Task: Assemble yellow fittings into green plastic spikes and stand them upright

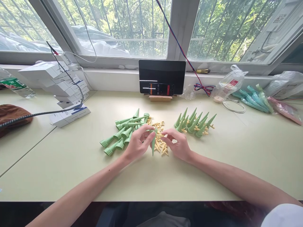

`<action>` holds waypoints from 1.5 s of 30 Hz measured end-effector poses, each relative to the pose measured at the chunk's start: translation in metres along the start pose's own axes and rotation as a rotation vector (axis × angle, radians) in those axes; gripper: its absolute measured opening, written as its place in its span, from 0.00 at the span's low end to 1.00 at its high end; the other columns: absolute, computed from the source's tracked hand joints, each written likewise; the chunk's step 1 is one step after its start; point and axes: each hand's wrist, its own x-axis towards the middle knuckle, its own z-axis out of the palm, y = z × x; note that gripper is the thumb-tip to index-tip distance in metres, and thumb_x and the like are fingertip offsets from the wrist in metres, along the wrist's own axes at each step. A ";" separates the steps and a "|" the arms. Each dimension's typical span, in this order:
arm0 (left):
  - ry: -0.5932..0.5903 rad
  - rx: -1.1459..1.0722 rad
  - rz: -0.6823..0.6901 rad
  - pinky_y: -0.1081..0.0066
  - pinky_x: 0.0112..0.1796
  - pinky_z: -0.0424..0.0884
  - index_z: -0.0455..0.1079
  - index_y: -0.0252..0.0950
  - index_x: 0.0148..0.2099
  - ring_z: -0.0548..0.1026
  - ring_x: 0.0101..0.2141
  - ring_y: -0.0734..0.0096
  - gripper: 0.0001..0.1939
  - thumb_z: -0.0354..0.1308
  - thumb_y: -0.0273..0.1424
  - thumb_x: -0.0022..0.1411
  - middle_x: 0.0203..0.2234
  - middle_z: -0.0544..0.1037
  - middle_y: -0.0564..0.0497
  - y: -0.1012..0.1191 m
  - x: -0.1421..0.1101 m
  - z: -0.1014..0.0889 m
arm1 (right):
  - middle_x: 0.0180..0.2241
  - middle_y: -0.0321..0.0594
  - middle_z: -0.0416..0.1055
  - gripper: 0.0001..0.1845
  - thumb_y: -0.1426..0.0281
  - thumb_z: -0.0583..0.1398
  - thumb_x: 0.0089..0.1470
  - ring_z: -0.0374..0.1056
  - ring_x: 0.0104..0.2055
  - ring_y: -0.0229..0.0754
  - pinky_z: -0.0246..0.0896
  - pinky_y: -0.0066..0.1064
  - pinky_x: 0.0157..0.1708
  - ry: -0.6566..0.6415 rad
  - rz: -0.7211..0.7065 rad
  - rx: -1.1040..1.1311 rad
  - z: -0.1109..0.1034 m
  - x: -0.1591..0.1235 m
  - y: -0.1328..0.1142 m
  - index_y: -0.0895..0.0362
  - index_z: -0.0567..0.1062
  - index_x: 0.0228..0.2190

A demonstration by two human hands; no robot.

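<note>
My left hand [139, 142] grips a green plastic spike [153, 146] with its tip pointing down. Close on its right, my right hand [178, 143] pinches a small yellow valve piece [160, 135] against or just beside the spike's wide end; whether the two are joined I cannot make out. Beneath and between the hands lie loose yellow valve pieces [163, 151]. To the left is a heap of green spikes [120, 134] lying on their sides. At the right, several green spikes with yellow pieces fitted [201, 129] stand tip up.
A dark tablet [162, 71] leans at the back of the table [151, 186], with a phone [161, 89] showing a timer before it. White boxes [68, 88] and a bottle [17, 85] are at left. A black cable [44, 114] crosses there. Plastic bags [230, 83] lie back right.
</note>
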 end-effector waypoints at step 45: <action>-0.075 0.096 0.102 0.77 0.25 0.73 0.69 0.38 0.47 0.69 0.27 0.79 0.07 0.56 0.31 0.68 0.36 0.68 0.51 -0.008 0.000 -0.003 | 0.24 0.34 0.64 0.15 0.65 0.53 0.66 0.57 0.25 0.35 0.55 0.28 0.26 -0.107 0.036 -0.084 -0.001 0.005 -0.002 0.57 0.69 0.28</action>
